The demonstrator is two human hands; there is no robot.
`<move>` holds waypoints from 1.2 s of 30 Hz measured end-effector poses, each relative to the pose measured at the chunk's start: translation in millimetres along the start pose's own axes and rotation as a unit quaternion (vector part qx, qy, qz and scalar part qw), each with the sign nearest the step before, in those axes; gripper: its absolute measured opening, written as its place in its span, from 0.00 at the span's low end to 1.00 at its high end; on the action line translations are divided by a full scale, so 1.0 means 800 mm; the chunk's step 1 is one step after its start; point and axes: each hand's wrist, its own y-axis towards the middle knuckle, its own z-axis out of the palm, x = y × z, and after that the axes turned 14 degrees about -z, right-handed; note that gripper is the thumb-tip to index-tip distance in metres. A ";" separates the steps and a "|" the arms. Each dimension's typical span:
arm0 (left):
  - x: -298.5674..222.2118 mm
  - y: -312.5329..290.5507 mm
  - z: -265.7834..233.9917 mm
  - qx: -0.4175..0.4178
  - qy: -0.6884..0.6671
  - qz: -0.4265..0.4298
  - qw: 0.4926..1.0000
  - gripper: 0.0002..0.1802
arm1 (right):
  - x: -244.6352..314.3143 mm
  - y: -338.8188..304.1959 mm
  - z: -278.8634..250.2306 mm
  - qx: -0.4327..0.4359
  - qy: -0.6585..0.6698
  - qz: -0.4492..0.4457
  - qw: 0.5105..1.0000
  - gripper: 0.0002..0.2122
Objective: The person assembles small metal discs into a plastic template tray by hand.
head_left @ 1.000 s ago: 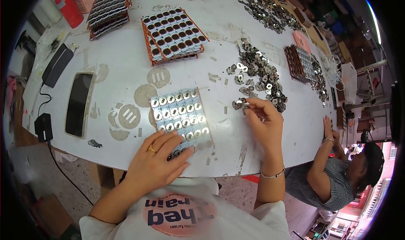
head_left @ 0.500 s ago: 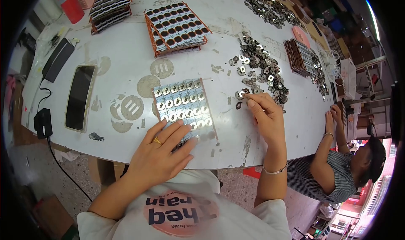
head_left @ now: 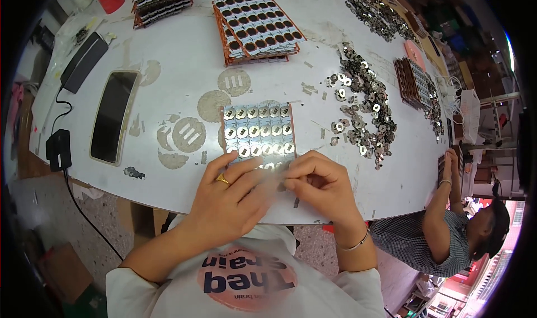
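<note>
A panel of small circuit boards (head_left: 256,140) lies flat in front of me, with rows of shiny round metal battery clips on it. My left hand (head_left: 232,198), with a gold ring, rests on its near-left part, fingers spread; the fingers nearest my right hand are blurred. My right hand (head_left: 321,186) is at the panel's near-right corner, thumb and forefinger pinched. A small dark metal clip (head_left: 281,187) shows at those fingertips, smeared by motion. The panel's near edge is hidden under my hands.
Loose metal clips (head_left: 369,105) lie heaped to the right. Stacked panels (head_left: 260,27) stand at the back, with another stack (head_left: 411,83) far right. A phone (head_left: 114,117) and black device (head_left: 84,61) are left. A co-worker (head_left: 436,223) sits at right.
My right hand has moved left and nearer from the clip heap to the panel's near-right corner. My left hand's fingers have shifted toward it. The whole view has shifted slightly.
</note>
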 end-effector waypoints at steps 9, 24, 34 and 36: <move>0.000 0.011 0.007 -0.015 -0.002 0.020 1.000 0.15 | 0.036 -0.002 0.027 0.075 -0.380 -0.124 0.913 0.14; -0.002 0.015 0.007 -0.029 -0.023 -0.014 0.999 0.14 | 0.030 -0.012 0.033 0.100 -0.444 -0.148 0.878 0.23; 0.000 0.000 0.006 -0.003 0.078 0.031 0.996 0.18 | -0.001 -0.028 -0.002 -0.054 -0.026 0.043 0.997 0.14; -0.003 0.000 0.009 -0.006 0.075 0.030 0.997 0.18 | -0.001 -0.026 -0.006 -0.063 -0.007 0.057 0.996 0.12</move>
